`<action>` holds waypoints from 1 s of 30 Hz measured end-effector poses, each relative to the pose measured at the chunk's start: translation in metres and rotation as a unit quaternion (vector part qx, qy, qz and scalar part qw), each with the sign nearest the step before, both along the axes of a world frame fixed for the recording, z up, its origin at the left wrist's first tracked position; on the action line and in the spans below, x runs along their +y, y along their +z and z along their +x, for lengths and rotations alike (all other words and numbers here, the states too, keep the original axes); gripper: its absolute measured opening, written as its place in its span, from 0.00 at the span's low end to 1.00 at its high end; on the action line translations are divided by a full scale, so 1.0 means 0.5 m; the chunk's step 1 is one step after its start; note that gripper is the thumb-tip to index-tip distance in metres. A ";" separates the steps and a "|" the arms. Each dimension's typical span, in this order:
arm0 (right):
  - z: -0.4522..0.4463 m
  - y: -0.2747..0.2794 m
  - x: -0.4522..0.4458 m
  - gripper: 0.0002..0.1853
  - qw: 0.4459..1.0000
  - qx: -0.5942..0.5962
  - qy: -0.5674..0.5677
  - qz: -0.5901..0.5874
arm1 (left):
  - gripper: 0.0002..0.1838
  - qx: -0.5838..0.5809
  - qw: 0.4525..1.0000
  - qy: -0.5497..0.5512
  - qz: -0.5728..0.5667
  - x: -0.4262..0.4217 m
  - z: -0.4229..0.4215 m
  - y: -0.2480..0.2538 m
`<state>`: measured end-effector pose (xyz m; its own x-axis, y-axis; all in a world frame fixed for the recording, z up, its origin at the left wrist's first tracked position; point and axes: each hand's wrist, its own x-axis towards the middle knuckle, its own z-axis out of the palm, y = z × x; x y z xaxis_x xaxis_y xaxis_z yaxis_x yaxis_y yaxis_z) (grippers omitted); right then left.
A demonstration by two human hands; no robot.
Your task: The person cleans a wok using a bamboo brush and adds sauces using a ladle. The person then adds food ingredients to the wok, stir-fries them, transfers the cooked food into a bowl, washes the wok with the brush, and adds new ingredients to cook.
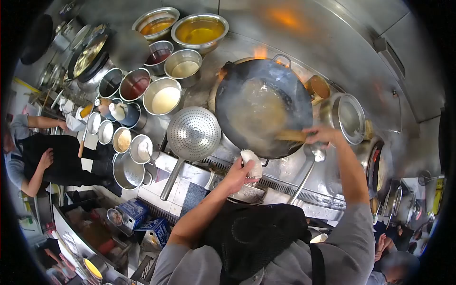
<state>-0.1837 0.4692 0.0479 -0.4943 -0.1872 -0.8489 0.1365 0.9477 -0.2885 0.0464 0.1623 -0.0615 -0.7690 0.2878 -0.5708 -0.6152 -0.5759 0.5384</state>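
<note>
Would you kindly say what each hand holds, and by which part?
Left hand: a folded white cloth, by its near part. Right hand: a tan wok brush, by its outer end.

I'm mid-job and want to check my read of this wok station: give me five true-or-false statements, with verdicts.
1. The left hand holds a white cloth. True.
2. The right hand grips a tan brush. True.
3. The ladle rests inside the wok. False: the ladle lies outside it, near the right hand.
4. The perforated skimmer is right of the wok in this view. False: the perforated skimmer is left of it.
5. A lid covers the wok. False: the wok is open, with liquid inside.
</note>
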 end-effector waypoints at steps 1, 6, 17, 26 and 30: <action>-0.014 0.020 -0.042 0.36 0.997 0.077 0.013 0.018 | 0.24 -0.002 1.000 0.003 0.000 -0.002 -0.002 -0.003; 0.066 -0.152 -0.312 0.33 0.916 0.389 0.094 -0.010 | 0.24 -0.007 1.000 -0.015 0.000 0.003 -0.015 -0.024; 0.104 -0.101 -0.099 0.35 0.893 0.394 0.081 0.200 | 0.25 0.019 0.999 -0.031 0.007 -0.008 -0.018 -0.035; 0.100 -0.153 -0.334 0.37 0.932 0.130 -0.212 -0.265 | 0.26 0.028 0.999 -0.022 -0.030 -0.004 -0.014 -0.040; 0.206 -0.105 -0.243 0.34 0.953 0.124 -0.140 -0.237 | 0.26 0.019 0.999 -0.021 -0.042 -0.003 -0.009 -0.030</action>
<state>-0.0808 0.3476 -0.0047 -0.7553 -0.3527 -0.5524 0.2363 0.6396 -0.7315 0.0416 0.1608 -0.0764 -0.7793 0.2723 -0.5644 -0.6155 -0.5017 0.6078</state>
